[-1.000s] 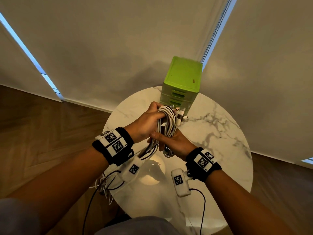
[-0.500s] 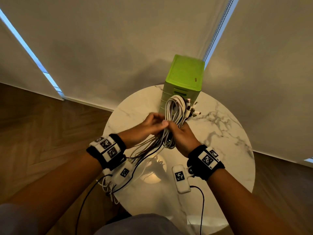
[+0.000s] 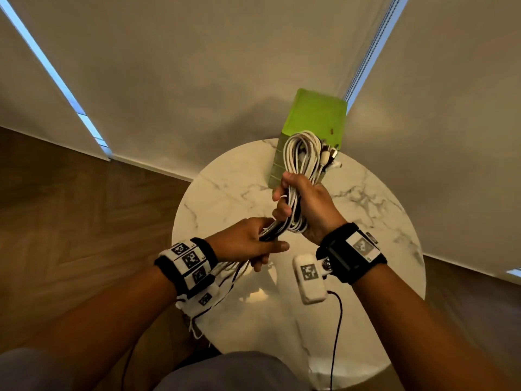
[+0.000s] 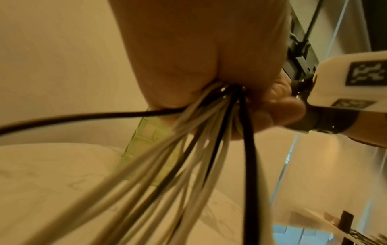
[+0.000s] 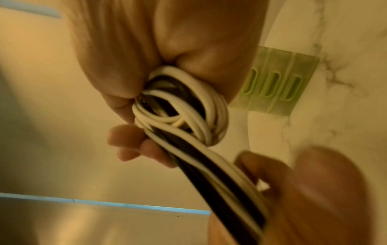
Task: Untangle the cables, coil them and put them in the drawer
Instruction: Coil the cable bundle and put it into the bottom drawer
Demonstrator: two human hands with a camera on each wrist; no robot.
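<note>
A coil of white and black cables [image 3: 302, 156] stands upright in the air, gripped round its middle by my right hand [image 3: 306, 204]. Its connector ends [image 3: 331, 156] stick out at the top right. The coil's lower loops [image 5: 184, 114] bulge out under my right palm. Loose tails of the cables run down and left into my left hand [image 3: 253, 244], which grips them as a bundle [image 4: 209, 140]. Behind the coil stands the green drawer unit [image 3: 315, 117] on the round marble table [image 3: 225, 193]. All three drawer fronts [image 5: 272, 86] look closed.
The cable tails hang off the table's near left edge [image 3: 203, 314]. A white tagged device [image 3: 308, 273] dangles under my right wrist with a black lead. Pale blinds close off the space behind the table; wooden floor lies on both sides.
My right hand has lifted the coil up and right, in front of the drawer unit. My left hand has slid down along the tails and now holds them lower, away from the coil.
</note>
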